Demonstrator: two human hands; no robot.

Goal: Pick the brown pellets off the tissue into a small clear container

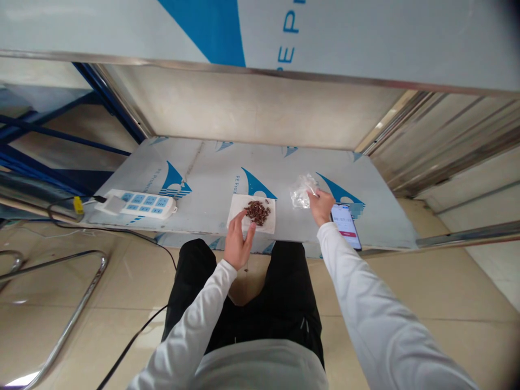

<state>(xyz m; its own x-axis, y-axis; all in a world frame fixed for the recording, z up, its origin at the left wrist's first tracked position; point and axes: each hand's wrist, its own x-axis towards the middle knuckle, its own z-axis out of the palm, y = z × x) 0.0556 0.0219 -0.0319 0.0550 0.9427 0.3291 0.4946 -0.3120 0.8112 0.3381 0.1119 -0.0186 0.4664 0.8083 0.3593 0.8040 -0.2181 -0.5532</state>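
Thumb and fingers apart, the left hand point(238, 244) reaches over a white sheet point(235, 204) on the seven-o'clock side of a pile of small brown pieces point(259, 214), perhaps to keep them gathered; from here I cannot tell if it touches them. At the pile's two o'clock, the right hand point(322, 206) pinches crumpled clear plastic point(300, 190), apparently to control its slack folds. A phone point(344, 222) lies at the plastic's four o'clock, crowding that hand; a power strip point(140, 203) sits at the pile's nine o'clock.

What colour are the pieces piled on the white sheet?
Dark reddish-brown; the pieces show in the head view.
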